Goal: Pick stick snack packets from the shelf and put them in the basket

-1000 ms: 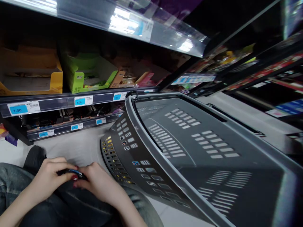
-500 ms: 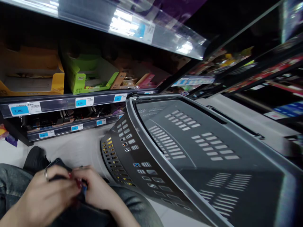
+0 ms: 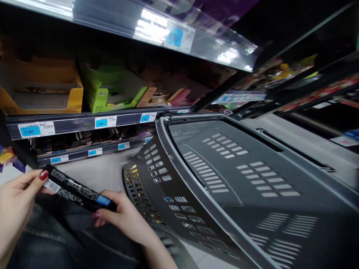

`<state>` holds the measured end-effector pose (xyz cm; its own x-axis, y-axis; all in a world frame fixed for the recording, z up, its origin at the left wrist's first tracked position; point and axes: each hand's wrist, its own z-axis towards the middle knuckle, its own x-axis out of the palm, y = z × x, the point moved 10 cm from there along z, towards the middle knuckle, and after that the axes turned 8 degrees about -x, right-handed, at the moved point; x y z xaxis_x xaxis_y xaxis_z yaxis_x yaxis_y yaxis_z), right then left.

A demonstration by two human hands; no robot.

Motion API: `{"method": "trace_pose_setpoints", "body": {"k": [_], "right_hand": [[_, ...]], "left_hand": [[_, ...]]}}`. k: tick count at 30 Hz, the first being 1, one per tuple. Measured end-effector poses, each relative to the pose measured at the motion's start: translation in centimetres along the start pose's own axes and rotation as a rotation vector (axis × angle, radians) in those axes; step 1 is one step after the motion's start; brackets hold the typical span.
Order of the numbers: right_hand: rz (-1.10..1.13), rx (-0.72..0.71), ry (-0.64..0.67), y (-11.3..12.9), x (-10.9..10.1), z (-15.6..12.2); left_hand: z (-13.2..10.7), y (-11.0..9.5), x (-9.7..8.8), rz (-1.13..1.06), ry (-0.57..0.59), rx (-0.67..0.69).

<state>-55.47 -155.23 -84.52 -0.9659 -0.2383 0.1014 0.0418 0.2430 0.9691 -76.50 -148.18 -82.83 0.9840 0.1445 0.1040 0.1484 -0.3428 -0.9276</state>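
Note:
A long, narrow black snack packet (image 3: 77, 189) with pale print, a barcode and a blue patch is stretched between my hands, tilted down to the right above my lap. My left hand (image 3: 24, 192) pinches its upper left end, thumb on top beside the barcode. At the lower right end, my right hand (image 3: 119, 215) grips it between thumb and fingers near the blue patch. Just right of my right hand stands a large grey shopping basket (image 3: 193, 190) with slotted sides. Something yellow shows through its lower slots.
Ahead, a shelf holds an orange carton (image 3: 74, 97), a green carton (image 3: 98, 99) and a pink carton (image 3: 179, 97) above price labels (image 3: 36, 129). Dark packs (image 3: 58, 144) sit on the lowest shelf. A glossy upper shelf edge (image 3: 117, 28) juts out overhead.
My hands, close together before, have moved apart, the left one going left. The black packet, mostly hidden earlier, now shows its printed back. The view has shifted slightly.

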Motion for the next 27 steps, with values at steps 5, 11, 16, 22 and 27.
{"method": "trace_pose_setpoints", "body": {"k": [5,11,16,22,27], "right_hand": [[0.11,-0.088,-0.201,1.1,-3.0,-0.1],[0.016,-0.225,-0.398,2.6,-5.3,-0.8],[-0.04,-0.248,-0.481,2.8,-5.7,-1.5],[-0.394,-0.415,-0.69,5.6,-6.4,-3.8],[-0.708,-0.68,-0.892,9.3,-6.4,-7.0]], "left_hand": [[0.2,0.4,3.0,0.025,0.219,-0.093],[-0.2,2.9,4.4,0.134,0.317,-0.225],[-0.1,3.9,5.0,0.028,0.321,-0.33],[-0.7,6.0,7.4,-0.093,0.475,-0.486],[-2.9,10.0,10.4,-0.189,0.557,-0.629]]}}
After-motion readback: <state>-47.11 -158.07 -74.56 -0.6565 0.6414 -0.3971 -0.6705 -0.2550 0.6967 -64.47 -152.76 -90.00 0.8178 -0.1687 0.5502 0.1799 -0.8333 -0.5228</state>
